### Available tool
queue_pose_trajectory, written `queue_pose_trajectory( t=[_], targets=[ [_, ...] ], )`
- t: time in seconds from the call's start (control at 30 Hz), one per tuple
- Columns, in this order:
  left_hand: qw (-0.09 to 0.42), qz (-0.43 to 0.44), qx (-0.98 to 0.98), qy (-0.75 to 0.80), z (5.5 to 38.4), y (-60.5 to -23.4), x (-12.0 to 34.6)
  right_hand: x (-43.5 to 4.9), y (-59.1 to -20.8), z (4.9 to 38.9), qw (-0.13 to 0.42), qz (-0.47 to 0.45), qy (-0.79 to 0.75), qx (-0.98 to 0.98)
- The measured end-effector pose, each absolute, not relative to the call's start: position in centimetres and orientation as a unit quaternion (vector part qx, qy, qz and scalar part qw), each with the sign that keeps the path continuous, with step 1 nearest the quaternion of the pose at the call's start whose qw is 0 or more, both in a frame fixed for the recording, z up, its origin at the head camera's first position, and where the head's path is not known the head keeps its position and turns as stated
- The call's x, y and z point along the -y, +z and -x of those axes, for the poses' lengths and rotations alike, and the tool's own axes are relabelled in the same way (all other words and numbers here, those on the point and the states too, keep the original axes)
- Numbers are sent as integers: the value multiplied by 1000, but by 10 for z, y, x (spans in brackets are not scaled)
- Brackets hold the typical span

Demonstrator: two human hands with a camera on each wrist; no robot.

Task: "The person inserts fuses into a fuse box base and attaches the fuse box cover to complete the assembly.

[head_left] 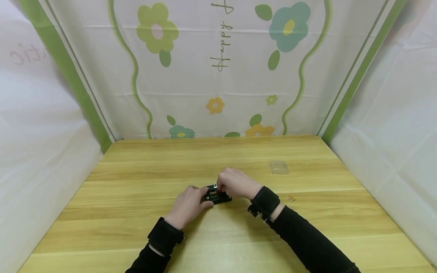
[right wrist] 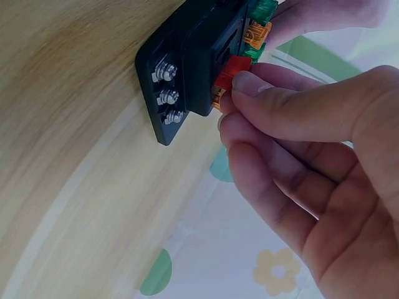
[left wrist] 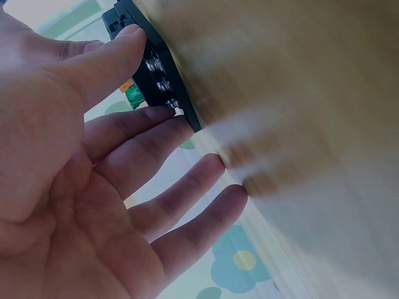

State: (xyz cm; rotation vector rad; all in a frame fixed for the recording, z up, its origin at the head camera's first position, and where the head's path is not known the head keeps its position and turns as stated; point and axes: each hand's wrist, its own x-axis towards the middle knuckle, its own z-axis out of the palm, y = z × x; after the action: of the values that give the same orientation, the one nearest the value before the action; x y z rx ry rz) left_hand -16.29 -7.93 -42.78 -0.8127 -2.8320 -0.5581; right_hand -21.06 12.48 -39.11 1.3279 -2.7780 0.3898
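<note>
A black fuse block (head_left: 218,198) with screw terminals lies on the table between the hands. My left hand (head_left: 189,204) holds its left end; in the left wrist view the thumb (left wrist: 128,50) lies along the block's edge, with fingertips on the far side. My right hand (head_left: 237,183) pinches a red blade fuse (right wrist: 233,71) between thumb and fingers, right at the block's slots. Green blade fuses (right wrist: 263,10) and an orange blade fuse (right wrist: 257,34) sit in the block beside it. Another orange fuse (right wrist: 217,98) shows partly behind the fingers.
A clear plastic cover (head_left: 279,167) lies on the wooden table (head_left: 136,174), back and right of the hands. A small orange piece (head_left: 291,198) lies near the right wrist strap. White printed cloth (head_left: 191,76) encloses the back and sides.
</note>
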Motion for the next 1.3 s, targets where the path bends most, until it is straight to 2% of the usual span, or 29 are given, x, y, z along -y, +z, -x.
queue_pose_trajectory(
  t=[0.63, 1.3],
  targets=[
    [68, 271, 943, -179, 163, -428, 77, -128, -391, 214, -9, -421, 168, 891],
    [69, 266, 945, -175, 163, -428, 76, -126, -389, 209, 2, -439, 111, 892]
  ],
)
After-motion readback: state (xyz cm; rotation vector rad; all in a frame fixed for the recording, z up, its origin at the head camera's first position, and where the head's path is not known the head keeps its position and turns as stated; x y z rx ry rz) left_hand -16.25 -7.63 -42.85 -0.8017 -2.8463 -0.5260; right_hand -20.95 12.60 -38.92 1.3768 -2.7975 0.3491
